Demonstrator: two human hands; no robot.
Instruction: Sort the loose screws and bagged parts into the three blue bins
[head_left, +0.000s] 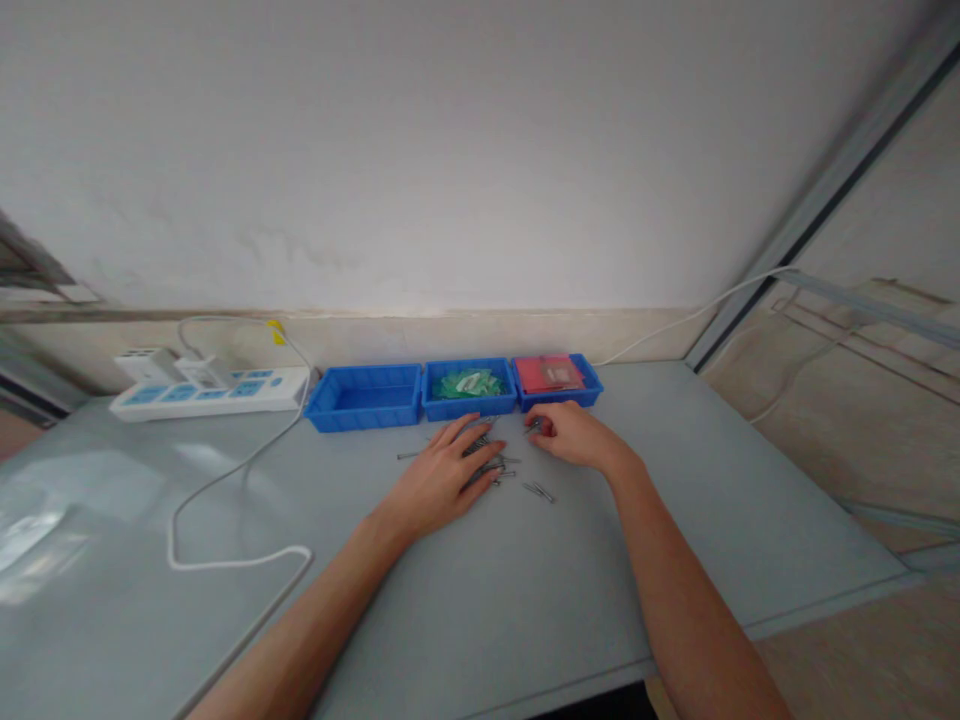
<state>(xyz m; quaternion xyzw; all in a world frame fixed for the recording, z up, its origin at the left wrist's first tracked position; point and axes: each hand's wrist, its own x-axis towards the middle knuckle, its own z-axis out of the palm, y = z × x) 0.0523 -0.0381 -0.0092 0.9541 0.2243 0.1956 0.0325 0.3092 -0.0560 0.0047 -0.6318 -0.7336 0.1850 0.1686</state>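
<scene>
On the screws (501,468), left hand (442,478) lies flat, fingers spread.

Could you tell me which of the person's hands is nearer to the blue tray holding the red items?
Right. The right hand lies just before the red-filled tray; the left hand is farther left, on the screws.

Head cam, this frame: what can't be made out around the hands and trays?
- Small metal parts: partly under the left hand, too small to identify or count.
- Right hand: fingers curled over something; what it holds is unclear.
- Middle tray green contents and right tray red contents: blurred, type unreadable.
- Power strip: its white cable's end leaves view.
</scene>
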